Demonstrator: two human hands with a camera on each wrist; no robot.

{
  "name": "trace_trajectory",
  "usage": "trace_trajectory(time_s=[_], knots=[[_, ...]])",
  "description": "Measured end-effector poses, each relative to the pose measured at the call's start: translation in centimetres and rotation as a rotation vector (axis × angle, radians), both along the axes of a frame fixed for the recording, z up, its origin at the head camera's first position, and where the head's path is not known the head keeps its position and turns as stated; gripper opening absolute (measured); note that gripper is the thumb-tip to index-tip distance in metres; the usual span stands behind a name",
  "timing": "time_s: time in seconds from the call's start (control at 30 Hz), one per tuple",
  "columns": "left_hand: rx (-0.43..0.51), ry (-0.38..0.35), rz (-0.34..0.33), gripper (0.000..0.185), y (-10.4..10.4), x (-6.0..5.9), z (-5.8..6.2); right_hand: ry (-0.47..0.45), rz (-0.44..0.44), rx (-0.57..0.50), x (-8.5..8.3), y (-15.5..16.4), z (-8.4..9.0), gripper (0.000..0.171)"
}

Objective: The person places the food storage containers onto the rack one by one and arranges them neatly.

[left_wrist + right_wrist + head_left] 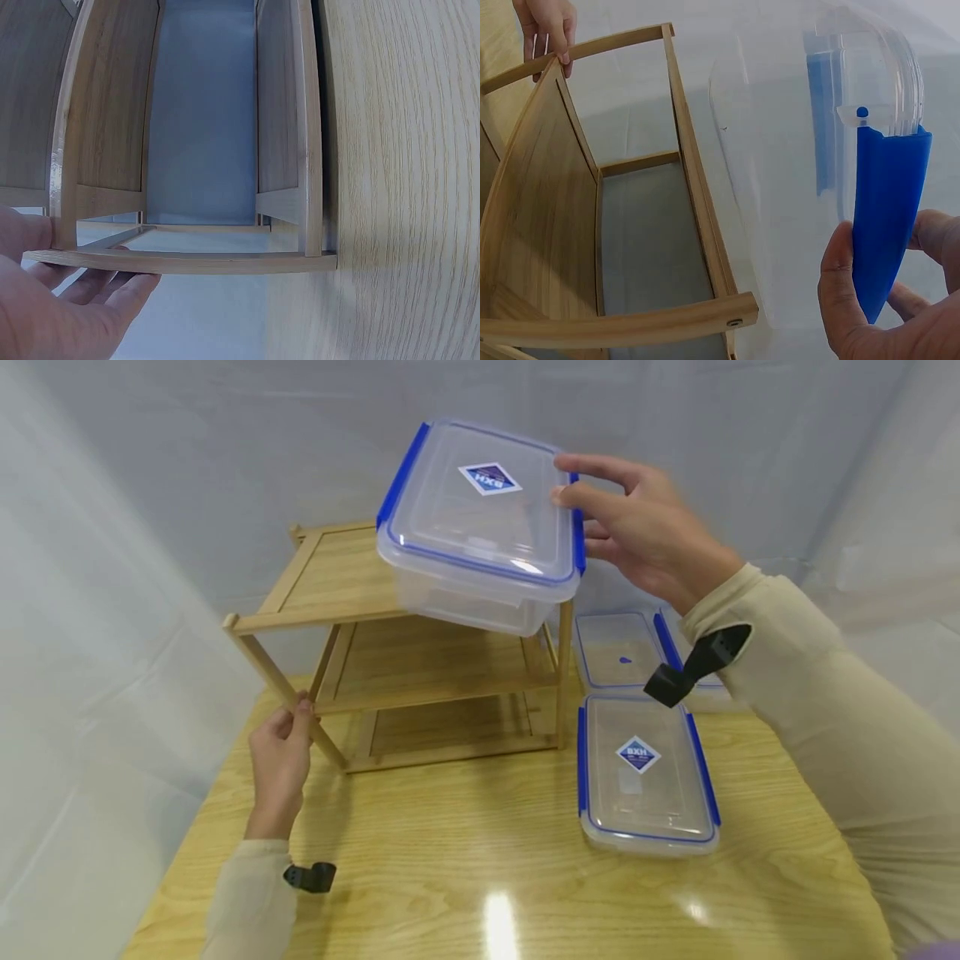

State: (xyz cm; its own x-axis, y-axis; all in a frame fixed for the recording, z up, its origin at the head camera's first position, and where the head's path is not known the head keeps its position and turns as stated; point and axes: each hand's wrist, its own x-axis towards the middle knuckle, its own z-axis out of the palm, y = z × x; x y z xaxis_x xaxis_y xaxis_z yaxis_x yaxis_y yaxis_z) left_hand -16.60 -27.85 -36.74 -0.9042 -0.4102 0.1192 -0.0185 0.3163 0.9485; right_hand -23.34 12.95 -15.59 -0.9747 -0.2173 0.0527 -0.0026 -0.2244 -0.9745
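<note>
A three-tier wooden shelf rack (435,652) stands on the table. My left hand (281,760) grips its front left leg (202,262) at the middle tier, thumb on one side and fingers round the other. Over the right part of the top tier, a clear plastic food container (480,535) with a blue-edged lid is tilted in the air. My right hand (648,522) holds this container by its right side. In the right wrist view, thumb and fingers close round the blue side latch (889,217).
A flatter lidded container (648,802) lies on the wooden table (450,852) right of the rack. Behind it sits another clear container (615,647), with one more beside it partly covered by the right forearm. White sheeting (187,460) hangs around the table.
</note>
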Motion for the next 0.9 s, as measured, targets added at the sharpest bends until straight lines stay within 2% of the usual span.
trace_trajectory(time_s=[0.47, 0.9], knots=[[0.010, -0.004, 0.002, 0.049, -0.2, 0.2, 0.0, 0.029, 0.053, 0.122, -1.9, -4.3, 0.7, 0.048], [0.011, 0.002, -0.008, 0.050, 0.0, 0.3, 0.0, -0.043, 0.071, 0.147, -3.9, -8.1, 1.3, 0.043]])
